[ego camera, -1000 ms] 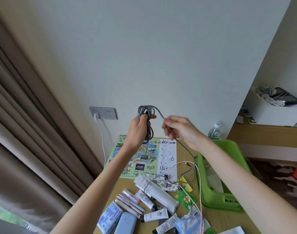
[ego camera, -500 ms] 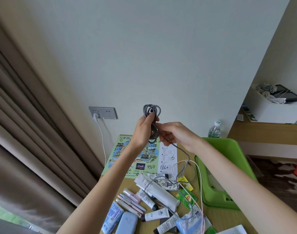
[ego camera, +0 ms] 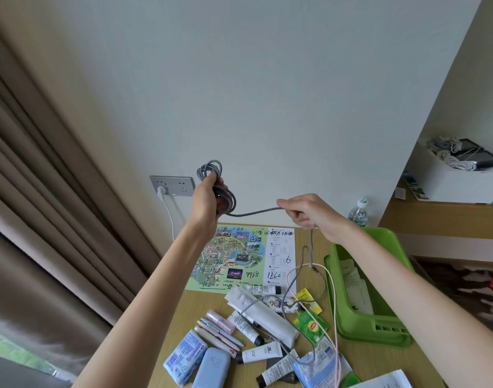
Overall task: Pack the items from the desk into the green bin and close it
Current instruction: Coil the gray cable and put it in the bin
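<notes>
Head view: the left hand (ego camera: 209, 198) is raised in front of the wall above the far edge of the desk (ego camera: 385, 362). Its fingers are curled round a coil of the grey braided cable (ego camera: 256, 212), with 1 loop standing up above the fist. From the coil a short stretch of the cable runs across to the right hand (ego camera: 307, 212), which pinches it between thumb and curled fingers. The 2 hands are held apart at about the same height. Below the right hand the cable drops to the desk and trails over the items lying there.

The green bin (ego camera: 374, 329) stands open at the right edge of the desk, under the right forearm, with paper inside it. A pink cable (ego camera: 334, 298) loops along the bin's left wall and runs toward the near edge.

A printed map sheet (ego camera: 239, 256) with handwritten numbers lies at the far edge. Nearer, white tubes (ego camera: 263, 313), pens, a green tea packet (ego camera: 311, 326), a blue tissue pack (ego camera: 183, 357) and a pale blue case (ego camera: 211, 369) lie in a loose heap.

A water bottle (ego camera: 358, 212) stands at the desk's far right corner. A wall socket (ego camera: 172, 185) with a white plug in it sits left of the left hand.
</notes>
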Action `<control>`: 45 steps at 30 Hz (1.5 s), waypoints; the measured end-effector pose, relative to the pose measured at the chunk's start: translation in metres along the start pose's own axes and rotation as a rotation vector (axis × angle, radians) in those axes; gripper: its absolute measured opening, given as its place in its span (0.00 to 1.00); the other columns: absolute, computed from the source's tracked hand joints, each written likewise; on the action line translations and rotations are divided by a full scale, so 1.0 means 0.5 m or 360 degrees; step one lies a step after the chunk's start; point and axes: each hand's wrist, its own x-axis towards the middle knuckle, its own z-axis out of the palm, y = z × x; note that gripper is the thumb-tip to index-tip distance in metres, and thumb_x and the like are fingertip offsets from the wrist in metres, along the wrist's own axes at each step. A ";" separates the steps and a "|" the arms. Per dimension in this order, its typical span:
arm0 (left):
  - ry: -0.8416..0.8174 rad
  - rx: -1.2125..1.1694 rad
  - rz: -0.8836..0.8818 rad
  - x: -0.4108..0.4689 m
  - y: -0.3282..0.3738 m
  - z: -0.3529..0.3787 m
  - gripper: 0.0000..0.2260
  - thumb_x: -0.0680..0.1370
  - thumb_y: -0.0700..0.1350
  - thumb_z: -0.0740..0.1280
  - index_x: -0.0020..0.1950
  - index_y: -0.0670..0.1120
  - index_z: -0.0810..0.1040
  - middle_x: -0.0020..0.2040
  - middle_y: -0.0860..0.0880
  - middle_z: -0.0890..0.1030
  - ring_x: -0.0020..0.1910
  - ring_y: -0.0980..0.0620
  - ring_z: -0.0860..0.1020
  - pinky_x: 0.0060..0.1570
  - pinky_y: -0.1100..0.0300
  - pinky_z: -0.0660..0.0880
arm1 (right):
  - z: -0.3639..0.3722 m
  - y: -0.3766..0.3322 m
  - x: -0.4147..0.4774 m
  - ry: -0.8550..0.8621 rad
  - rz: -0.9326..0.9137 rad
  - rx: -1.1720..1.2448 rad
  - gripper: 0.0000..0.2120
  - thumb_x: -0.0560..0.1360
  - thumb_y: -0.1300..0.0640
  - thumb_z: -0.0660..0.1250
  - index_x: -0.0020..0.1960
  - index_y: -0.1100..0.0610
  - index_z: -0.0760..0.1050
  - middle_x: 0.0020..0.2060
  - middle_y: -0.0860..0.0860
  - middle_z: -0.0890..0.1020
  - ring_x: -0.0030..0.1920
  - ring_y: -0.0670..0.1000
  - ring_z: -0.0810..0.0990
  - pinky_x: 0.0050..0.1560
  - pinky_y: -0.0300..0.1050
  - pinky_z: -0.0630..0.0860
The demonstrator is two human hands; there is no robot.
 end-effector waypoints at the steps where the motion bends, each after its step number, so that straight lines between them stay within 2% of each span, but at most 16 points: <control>1: 0.0004 0.0169 0.0067 0.003 -0.002 -0.005 0.14 0.82 0.49 0.56 0.38 0.48 0.71 0.33 0.52 0.72 0.30 0.54 0.68 0.32 0.61 0.65 | -0.006 -0.005 -0.001 0.0009 -0.0014 0.0033 0.23 0.77 0.50 0.67 0.27 0.54 0.64 0.25 0.51 0.57 0.26 0.49 0.54 0.34 0.47 0.51; 3: 0.0004 0.0489 0.0195 0.008 -0.007 -0.015 0.14 0.82 0.50 0.55 0.39 0.47 0.70 0.34 0.50 0.71 0.31 0.52 0.66 0.33 0.58 0.63 | -0.020 -0.015 -0.001 -0.0003 -0.0051 0.0118 0.21 0.77 0.52 0.66 0.28 0.54 0.64 0.26 0.51 0.57 0.27 0.50 0.54 0.34 0.47 0.50; 5: -0.0072 0.0747 0.0265 0.007 -0.015 -0.023 0.17 0.82 0.55 0.54 0.41 0.46 0.71 0.35 0.49 0.70 0.32 0.52 0.65 0.34 0.58 0.62 | -0.032 -0.026 -0.002 -0.0042 -0.0110 0.0185 0.16 0.77 0.56 0.65 0.32 0.56 0.70 0.25 0.49 0.59 0.26 0.48 0.56 0.30 0.42 0.51; 8: -0.0329 0.0984 0.0297 -0.001 -0.029 -0.026 0.22 0.82 0.60 0.52 0.45 0.44 0.72 0.38 0.45 0.68 0.35 0.51 0.65 0.38 0.57 0.63 | -0.036 -0.043 -0.003 -0.0085 -0.0213 0.0189 0.10 0.77 0.60 0.63 0.38 0.59 0.77 0.25 0.49 0.64 0.25 0.46 0.59 0.30 0.42 0.52; 12: -0.0666 0.1192 0.0330 -0.024 -0.039 -0.007 0.24 0.79 0.63 0.50 0.46 0.44 0.72 0.42 0.44 0.70 0.39 0.51 0.67 0.41 0.57 0.66 | -0.020 -0.062 -0.006 -0.0099 -0.0331 0.0008 0.09 0.78 0.59 0.64 0.42 0.61 0.79 0.27 0.49 0.68 0.26 0.46 0.63 0.26 0.36 0.58; 15: -0.0886 0.1202 0.0335 -0.045 -0.045 0.009 0.20 0.76 0.65 0.53 0.44 0.49 0.71 0.39 0.53 0.72 0.35 0.58 0.71 0.40 0.66 0.69 | -0.005 -0.073 -0.006 -0.0061 -0.0402 -0.0076 0.09 0.79 0.59 0.65 0.43 0.61 0.79 0.26 0.48 0.71 0.25 0.44 0.66 0.26 0.33 0.62; 17: -0.1022 0.1208 0.0336 -0.055 -0.051 0.020 0.14 0.78 0.60 0.58 0.41 0.51 0.68 0.34 0.56 0.67 0.29 0.62 0.68 0.33 0.72 0.66 | 0.001 -0.080 -0.007 -0.0049 -0.0446 -0.0104 0.09 0.79 0.58 0.65 0.43 0.61 0.80 0.26 0.48 0.71 0.26 0.44 0.66 0.27 0.33 0.63; 20: -0.1106 0.1280 0.0334 -0.062 -0.060 0.032 0.15 0.80 0.55 0.62 0.40 0.48 0.64 0.32 0.56 0.63 0.28 0.60 0.62 0.29 0.68 0.61 | 0.007 -0.089 -0.006 -0.0055 -0.0501 -0.0163 0.09 0.78 0.58 0.67 0.42 0.60 0.81 0.26 0.48 0.72 0.26 0.44 0.67 0.27 0.33 0.63; 24: -0.1155 0.1201 0.0282 -0.074 -0.057 0.042 0.16 0.82 0.54 0.59 0.39 0.45 0.68 0.29 0.56 0.65 0.27 0.58 0.62 0.27 0.68 0.60 | 0.007 -0.087 0.003 0.0064 -0.0534 -0.0197 0.08 0.76 0.58 0.70 0.44 0.64 0.81 0.22 0.42 0.71 0.23 0.40 0.65 0.26 0.29 0.61; 27: -0.1150 0.1154 0.0206 -0.080 -0.048 0.046 0.17 0.82 0.54 0.59 0.37 0.46 0.70 0.30 0.54 0.67 0.30 0.55 0.63 0.32 0.63 0.60 | 0.001 -0.078 0.008 0.0158 -0.0514 -0.0160 0.09 0.74 0.56 0.72 0.45 0.63 0.79 0.21 0.41 0.68 0.23 0.41 0.62 0.25 0.31 0.58; 32: -0.1117 0.1044 0.0170 -0.083 -0.040 0.042 0.18 0.80 0.58 0.59 0.36 0.49 0.71 0.32 0.54 0.70 0.32 0.53 0.65 0.36 0.58 0.61 | -0.006 -0.047 0.012 0.0143 -0.0405 -0.0045 0.12 0.76 0.49 0.69 0.41 0.57 0.77 0.27 0.49 0.67 0.27 0.47 0.62 0.26 0.37 0.59; 35: -0.0995 0.0953 0.0165 -0.079 -0.034 0.039 0.19 0.77 0.61 0.60 0.37 0.47 0.72 0.36 0.45 0.68 0.36 0.47 0.63 0.36 0.56 0.59 | -0.009 -0.026 0.009 0.0136 -0.0374 -0.0039 0.15 0.77 0.44 0.66 0.39 0.54 0.76 0.28 0.49 0.70 0.27 0.48 0.64 0.27 0.37 0.62; 37: -0.0885 0.0847 0.0172 -0.072 -0.028 0.035 0.20 0.79 0.60 0.60 0.39 0.45 0.73 0.38 0.42 0.67 0.37 0.44 0.61 0.36 0.54 0.57 | -0.010 -0.015 0.007 0.0143 -0.0366 -0.0034 0.17 0.79 0.43 0.62 0.41 0.55 0.76 0.27 0.48 0.71 0.25 0.47 0.64 0.26 0.36 0.62; 40: -0.0649 0.0773 0.0244 -0.058 -0.019 0.030 0.19 0.82 0.56 0.58 0.37 0.47 0.75 0.33 0.49 0.71 0.33 0.50 0.66 0.36 0.57 0.60 | -0.009 -0.006 0.003 0.0112 -0.0354 0.0003 0.20 0.81 0.45 0.59 0.42 0.59 0.76 0.25 0.48 0.66 0.25 0.47 0.60 0.24 0.35 0.58; 42: -0.0544 0.0723 0.0293 -0.050 -0.018 0.029 0.18 0.83 0.55 0.56 0.42 0.47 0.78 0.32 0.53 0.71 0.30 0.56 0.66 0.33 0.60 0.61 | -0.001 -0.006 0.001 0.0079 -0.0364 0.0017 0.20 0.81 0.46 0.58 0.40 0.60 0.75 0.25 0.49 0.63 0.25 0.47 0.57 0.24 0.35 0.56; 45: -0.0468 0.0633 0.0350 -0.046 -0.024 0.031 0.19 0.83 0.54 0.55 0.54 0.44 0.81 0.34 0.52 0.68 0.29 0.56 0.64 0.32 0.60 0.60 | 0.017 -0.009 0.000 0.0060 -0.0365 0.0015 0.20 0.82 0.47 0.58 0.38 0.60 0.73 0.25 0.49 0.62 0.25 0.46 0.56 0.23 0.35 0.55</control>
